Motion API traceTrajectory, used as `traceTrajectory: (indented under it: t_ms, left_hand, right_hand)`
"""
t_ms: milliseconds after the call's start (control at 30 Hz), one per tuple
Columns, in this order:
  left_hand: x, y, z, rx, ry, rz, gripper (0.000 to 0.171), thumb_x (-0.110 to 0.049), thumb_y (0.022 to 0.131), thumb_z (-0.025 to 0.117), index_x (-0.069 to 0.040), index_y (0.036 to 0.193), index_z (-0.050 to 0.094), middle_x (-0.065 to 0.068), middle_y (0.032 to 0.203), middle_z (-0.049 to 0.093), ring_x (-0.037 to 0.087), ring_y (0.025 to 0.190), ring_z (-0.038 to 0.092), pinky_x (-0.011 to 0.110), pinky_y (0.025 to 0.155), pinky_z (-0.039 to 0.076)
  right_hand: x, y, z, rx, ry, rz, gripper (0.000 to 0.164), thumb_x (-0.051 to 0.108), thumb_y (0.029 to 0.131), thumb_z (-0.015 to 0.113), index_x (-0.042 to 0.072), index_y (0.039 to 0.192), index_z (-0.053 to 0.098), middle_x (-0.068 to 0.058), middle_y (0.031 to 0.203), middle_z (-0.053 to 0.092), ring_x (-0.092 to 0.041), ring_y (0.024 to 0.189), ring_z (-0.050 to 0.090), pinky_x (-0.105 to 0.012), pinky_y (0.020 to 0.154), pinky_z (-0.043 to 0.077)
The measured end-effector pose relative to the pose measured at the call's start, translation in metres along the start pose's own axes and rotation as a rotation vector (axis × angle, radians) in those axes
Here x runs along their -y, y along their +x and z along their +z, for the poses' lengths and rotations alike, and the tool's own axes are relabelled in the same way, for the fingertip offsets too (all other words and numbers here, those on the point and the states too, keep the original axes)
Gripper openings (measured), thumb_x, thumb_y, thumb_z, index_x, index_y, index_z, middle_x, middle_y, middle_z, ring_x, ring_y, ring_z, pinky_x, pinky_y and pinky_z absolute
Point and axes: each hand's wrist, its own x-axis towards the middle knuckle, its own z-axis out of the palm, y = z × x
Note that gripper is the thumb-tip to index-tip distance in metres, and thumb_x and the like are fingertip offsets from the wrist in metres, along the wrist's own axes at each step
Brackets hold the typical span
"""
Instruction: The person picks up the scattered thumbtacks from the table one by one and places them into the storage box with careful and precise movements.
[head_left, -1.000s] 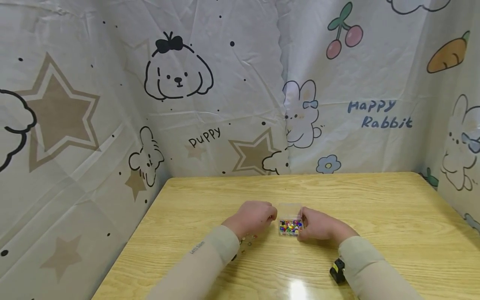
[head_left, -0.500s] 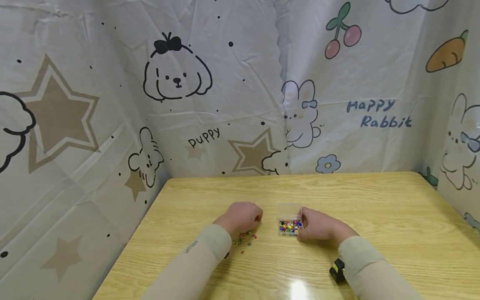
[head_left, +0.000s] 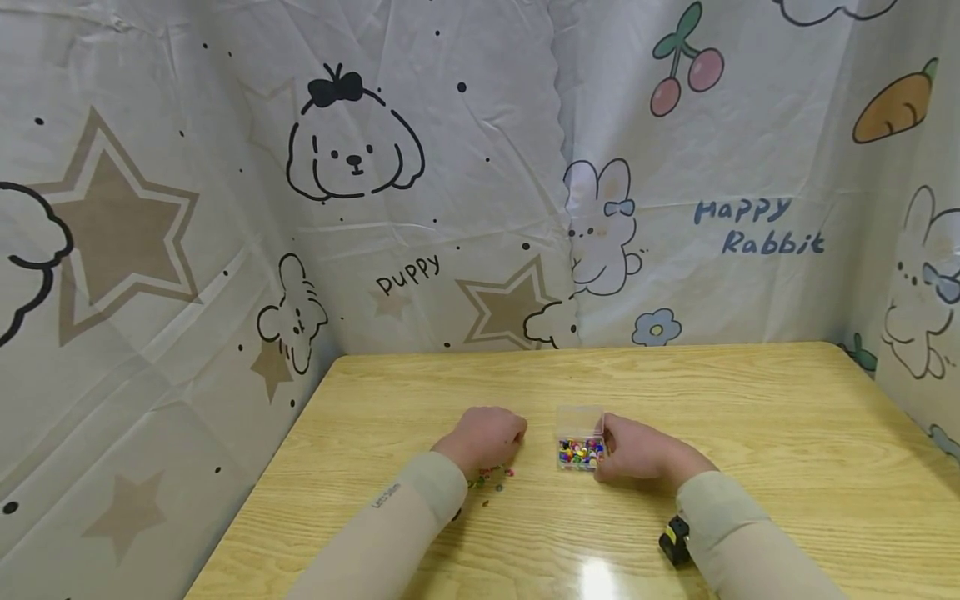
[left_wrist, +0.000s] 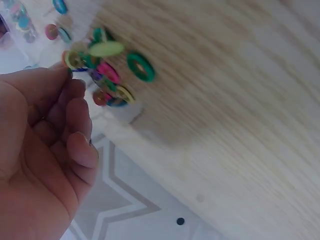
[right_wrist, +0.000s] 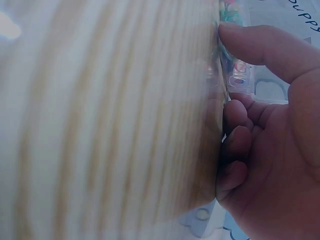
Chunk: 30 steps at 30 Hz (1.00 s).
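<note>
My left hand is over a small pile of coloured thumbtacks, partly hidden by the wrist in the head view. In the left wrist view its thumb and index finger pinch at the edge of the pile, with a bit of green at the fingertips, seemingly a thumbtack; the other fingers are curled. My right hand grips the right side of a small clear plastic box, its thumb on the near side. Several mixed-colour thumbtacks fill the box, and its clear lid is raised at the back.
A few stray thumbtacks lie just in front of the pile. The wooden table is bounded by a printed cloth at the back and sides. A black wrist device sits under the right sleeve.
My left hand has moved left from beside the box back to the pile, then shifted only slightly. The right hand and the box have stayed in place.
</note>
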Motion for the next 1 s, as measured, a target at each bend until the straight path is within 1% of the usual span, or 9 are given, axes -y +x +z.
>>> traceTrajectory:
  t_ms: [100, 200, 333, 467, 533, 667, 867, 1000]
  left_hand:
    - [-0.007, 0.001, -0.002, -0.016, -0.009, 0.021, 0.023, -0.019, 0.095, 0.055, -0.023, 0.073, 0.055, -0.009, 0.064, 0.052, 0.009, 0.056, 0.043, 0.029, 0.054, 0.042]
    - [-0.015, 0.003, -0.006, -0.041, -0.016, 0.059, 0.020, -0.020, 0.096, 0.055, -0.023, 0.076, 0.056, -0.010, 0.065, 0.052, 0.008, 0.056, 0.043, 0.027, 0.053, 0.042]
    - [-0.026, 0.005, -0.010, -0.099, 0.000, 0.130, 0.015, -0.023, 0.095, 0.057, -0.023, 0.080, 0.056, -0.012, 0.068, 0.051, 0.005, 0.057, 0.044, 0.025, 0.052, 0.042]
    - [-0.036, 0.009, -0.012, -0.162, 0.022, 0.196, 0.016, -0.022, 0.095, 0.057, -0.024, 0.079, 0.057, -0.013, 0.068, 0.050, 0.004, 0.056, 0.043, 0.022, 0.049, 0.040]
    - [-0.040, 0.011, -0.011, -0.181, 0.029, 0.217, 0.016, -0.022, 0.094, 0.059, -0.025, 0.078, 0.056, -0.013, 0.069, 0.050, 0.003, 0.056, 0.042, 0.021, 0.048, 0.039]
    - [-0.045, 0.014, -0.008, -0.184, 0.053, 0.240, 0.016, -0.024, 0.093, 0.061, -0.026, 0.078, 0.057, -0.014, 0.069, 0.049, 0.002, 0.056, 0.041, 0.021, 0.046, 0.037]
    - [-0.049, 0.016, -0.002, -0.137, 0.043, 0.240, 0.020, -0.025, 0.095, 0.058, -0.027, 0.075, 0.057, -0.012, 0.067, 0.046, 0.003, 0.055, 0.039, 0.021, 0.046, 0.035]
    - [-0.050, 0.016, -0.002, -0.121, 0.052, 0.239, 0.019, -0.027, 0.097, 0.057, -0.027, 0.077, 0.060, -0.012, 0.067, 0.046, 0.003, 0.055, 0.039, 0.021, 0.046, 0.036]
  right_hand:
    - [0.000, 0.000, 0.000, 0.005, -0.007, -0.008, 0.051, 0.021, 0.068, 0.081, 0.008, 0.103, 0.047, -0.005, 0.082, 0.051, -0.018, 0.071, 0.046, -0.035, 0.062, 0.038]
    - [0.000, 0.000, -0.001, 0.010, -0.011, -0.010, 0.050, 0.021, 0.068, 0.080, 0.008, 0.104, 0.047, -0.005, 0.083, 0.052, -0.018, 0.071, 0.046, -0.035, 0.062, 0.038]
    - [-0.001, 0.000, 0.000, 0.011, -0.018, -0.011, 0.048, 0.020, 0.069, 0.078, 0.008, 0.103, 0.047, -0.005, 0.084, 0.052, -0.018, 0.071, 0.047, -0.035, 0.063, 0.038]
    - [-0.002, 0.000, 0.000, 0.008, -0.019, -0.023, 0.046, 0.019, 0.069, 0.078, 0.008, 0.102, 0.047, -0.005, 0.081, 0.052, -0.018, 0.068, 0.046, -0.035, 0.062, 0.038]
    - [-0.002, 0.000, 0.000, 0.006, -0.017, -0.028, 0.045, 0.019, 0.070, 0.077, 0.008, 0.101, 0.047, -0.005, 0.081, 0.051, -0.018, 0.068, 0.046, -0.035, 0.062, 0.038]
    - [-0.002, -0.001, 0.000, 0.002, -0.017, -0.043, 0.043, 0.018, 0.070, 0.077, 0.007, 0.100, 0.047, -0.006, 0.079, 0.050, -0.018, 0.067, 0.045, -0.035, 0.061, 0.038]
    - [0.000, -0.001, 0.001, 0.002, -0.001, -0.027, 0.044, 0.018, 0.069, 0.077, 0.008, 0.100, 0.047, -0.006, 0.082, 0.051, -0.018, 0.069, 0.046, -0.036, 0.063, 0.038]
    - [-0.002, 0.000, 0.001, -0.004, -0.008, -0.015, 0.043, 0.019, 0.070, 0.077, 0.008, 0.099, 0.047, -0.006, 0.078, 0.050, -0.018, 0.066, 0.045, -0.035, 0.061, 0.038]
